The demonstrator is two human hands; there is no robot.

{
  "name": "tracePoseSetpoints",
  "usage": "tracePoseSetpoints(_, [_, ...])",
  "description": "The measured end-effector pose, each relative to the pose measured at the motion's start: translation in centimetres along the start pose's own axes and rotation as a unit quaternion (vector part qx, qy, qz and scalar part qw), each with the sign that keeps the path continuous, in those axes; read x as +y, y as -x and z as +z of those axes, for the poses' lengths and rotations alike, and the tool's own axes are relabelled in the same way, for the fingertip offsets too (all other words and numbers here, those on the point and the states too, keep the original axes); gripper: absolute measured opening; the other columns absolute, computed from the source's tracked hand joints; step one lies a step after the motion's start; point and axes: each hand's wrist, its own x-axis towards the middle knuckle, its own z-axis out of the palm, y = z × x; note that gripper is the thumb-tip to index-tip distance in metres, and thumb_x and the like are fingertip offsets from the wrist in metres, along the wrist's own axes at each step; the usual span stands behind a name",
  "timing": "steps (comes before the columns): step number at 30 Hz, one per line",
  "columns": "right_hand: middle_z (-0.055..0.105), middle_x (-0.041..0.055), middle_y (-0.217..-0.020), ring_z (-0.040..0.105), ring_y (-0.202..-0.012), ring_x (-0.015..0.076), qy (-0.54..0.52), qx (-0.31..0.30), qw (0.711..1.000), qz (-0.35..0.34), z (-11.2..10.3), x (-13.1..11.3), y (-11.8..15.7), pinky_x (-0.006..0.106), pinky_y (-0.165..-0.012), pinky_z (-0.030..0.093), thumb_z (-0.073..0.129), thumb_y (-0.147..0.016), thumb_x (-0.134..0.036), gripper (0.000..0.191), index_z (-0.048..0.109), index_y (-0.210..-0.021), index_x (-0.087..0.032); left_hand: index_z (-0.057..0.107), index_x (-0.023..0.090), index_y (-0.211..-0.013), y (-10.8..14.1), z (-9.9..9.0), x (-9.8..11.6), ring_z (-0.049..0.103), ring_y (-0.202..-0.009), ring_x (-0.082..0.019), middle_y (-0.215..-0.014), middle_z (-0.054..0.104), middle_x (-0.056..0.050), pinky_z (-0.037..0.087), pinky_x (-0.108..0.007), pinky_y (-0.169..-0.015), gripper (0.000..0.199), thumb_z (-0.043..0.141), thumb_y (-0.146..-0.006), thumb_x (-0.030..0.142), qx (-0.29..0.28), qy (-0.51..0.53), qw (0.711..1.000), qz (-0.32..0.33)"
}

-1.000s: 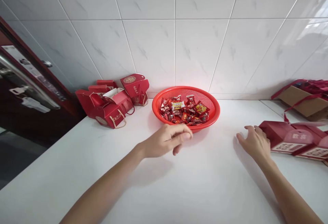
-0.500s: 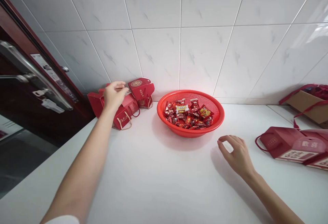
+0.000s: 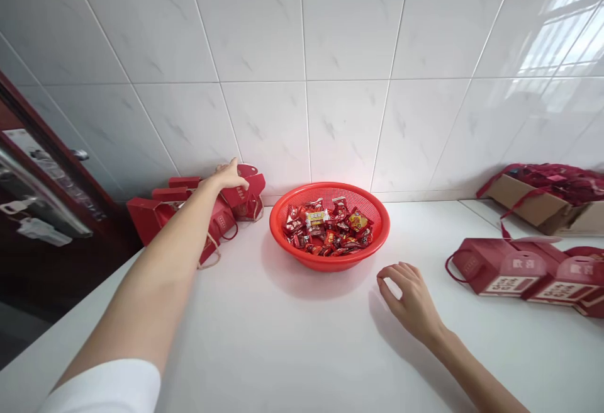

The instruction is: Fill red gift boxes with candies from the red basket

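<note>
Glazed wall tiles (image 3: 349,35), pale and faintly veined, rise behind a smooth white worktop (image 3: 292,337), whose left edge runs diagonally beside a dark reddish door (image 3: 106,268). At centre, a red colander (image 3: 330,264) with perforated sides and a thick, glossy rim contains wrapped sweets (image 3: 325,230) in crinkled, shiny film, mostly red. At left of centre, the left hand (image 3: 229,177) lies over the upper part of a red card box (image 3: 248,191) near the wall; whether its fingers grasp the card cannot be determined. Angular red boxes (image 3: 147,216), partly hidden by the forearm, stand at left, a twisted cord handle (image 3: 212,262) showing. Right of centre, the right hand (image 3: 413,299) is held in front of the colander, apart from it, its fingers relaxed and loosely rounded, holding nothing. Farther right, gable-topped cartons (image 3: 504,268) form a row; behind them lies a brown cardboard box (image 3: 523,202) with dark red contents. Bare worktop extends across the lower centre, between the forearms.
</note>
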Motion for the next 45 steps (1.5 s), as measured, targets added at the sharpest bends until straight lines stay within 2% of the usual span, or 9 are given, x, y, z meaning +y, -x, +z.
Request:
tracePoseSetpoints(8, [0.074,0.0011,-0.082,0.068,-0.070,0.0195,-0.023,-0.003,1.000,-0.008,0.0,-0.1,0.2,0.047,-0.091,0.052,0.049,-0.098,-0.019,0.016,0.062,-0.089,-0.024,0.031,0.010,-0.157,2.0,-2.0,1.5,0.051,-0.138,-0.038,-0.153,0.047,-0.023,0.045,-0.053,-0.113,0.098,0.084,-0.074,0.020,-0.025,0.028,0.997,-0.071])
tracePoseSetpoints(14, [0.076,0.0042,-0.089,0.072,-0.084,0.0251,-0.090,0.032,0.995,0.025,-0.2,-1.3,0.2,0.044,-0.082,0.057,0.054,-0.099,-0.027,0.011,0.065,-0.097,-0.025,0.025,0.028,-0.158,11.4,-2.3,2.2,0.054,-0.134,-0.031,-0.145,0.052,-0.012,0.043,-0.049,-0.119,0.124,0.096,-0.057,0.045,0.036,0.336,0.930,0.147])
tracePoseSetpoints(18, [0.077,0.0057,-0.096,0.073,-0.089,0.0235,-0.204,0.031,0.976,0.074,-1.3,-3.7,-0.8,0.037,-0.077,0.058,0.056,-0.100,-0.035,0.016,0.068,-0.102,-0.025,0.023,0.048,-0.158,19.6,-0.2,4.2,0.053,-0.139,-0.031,-0.149,0.049,-0.008,0.043,-0.051,-0.119,0.112,0.091,-0.071,0.028,-0.028,0.307,0.899,0.310])
tracePoseSetpoints(24, [0.065,0.0025,-0.078,0.064,-0.072,0.0184,-0.332,-0.014,0.937,0.103,-4.9,-8.3,-4.2,0.032,-0.070,0.055,0.064,-0.093,-0.055,0.034,0.056,-0.084,-0.023,0.011,0.041,-0.165,25.5,3.1,6.6,0.051,-0.135,-0.033,-0.146,0.047,-0.015,0.048,-0.057,-0.112,0.116,0.085,-0.078,0.019,-0.071,0.298,0.856,0.417])
tracePoseSetpoints(31, [0.057,-0.0050,-0.066,0.052,-0.056,0.0155,-0.210,-0.155,0.960,0.099,-6.8,-11.5,-4.8,0.027,-0.052,0.038,0.069,-0.081,-0.042,0.038,0.034,-0.086,-0.027,0.009,0.040,-0.165,28.4,5.6,5.9,0.048,-0.138,-0.034,-0.148,0.042,-0.015,0.048,-0.058,-0.113,0.113,0.082,-0.081,0.021,-0.101,0.310,0.875,0.358])
tracePoseSetpoints(35, [0.056,-0.0064,-0.063,0.053,-0.056,0.0165,-0.183,-0.246,0.946,0.110,-5.9,-11.0,-5.1,0.027,-0.053,0.034,0.052,-0.079,-0.017,0.024,0.032,-0.087,-0.027,0.009,0.045,-0.164,29.3,6.9,4.4,0.046,-0.144,-0.036,-0.154,0.039,-0.014,0.044,-0.060,-0.117,0.112,0.084,-0.081,0.030,-0.155,0.293,0.901,0.282])
tracePoseSetpoints(39, [0.050,-0.0068,-0.067,0.049,-0.056,0.0134,-0.229,-0.252,0.931,0.134,-5.2,-9.8,-5.5,0.026,-0.053,0.035,0.049,-0.077,-0.012,0.022,0.033,-0.082,-0.026,0.011,0.038,-0.165,29.2,6.5,3.6,0.033,-0.153,-0.042,-0.166,0.028,-0.017,0.034,-0.064,-0.122,0.113,0.084,-0.079,0.052,-0.199,0.298,0.907,0.221])
tracePoseSetpoints(42, [0.049,-0.0060,-0.071,0.046,-0.055,0.0102,-0.263,-0.241,0.924,0.137,-5.0,-9.3,-5.5,0.024,-0.052,0.035,0.049,-0.078,-0.011,0.019,0.035,-0.077,-0.025,0.025,0.037,-0.161,29.1,5.2,4.7,0.031,-0.155,-0.038,-0.167,0.029,-0.013,0.033,-0.060,-0.125,0.089,0.069,-0.088,0.063,-0.176,0.351,0.893,0.220])
tracePoseSetpoints(45, [0.051,-0.0055,-0.073,0.044,-0.053,0.0086,-0.293,-0.232,0.917,0.138,-4.7,-9.0,-5.2,0.024,-0.051,0.036,0.048,-0.078,-0.009,0.017,0.039,-0.075,-0.023,0.064,0.035,-0.128,29.0,3.9,6.9,0.043,-0.149,-0.031,-0.158,0.041,-0.007,0.037,-0.052,-0.124,0.035,0.065,-0.096,0.049,-0.095,0.337,0.912,0.212])
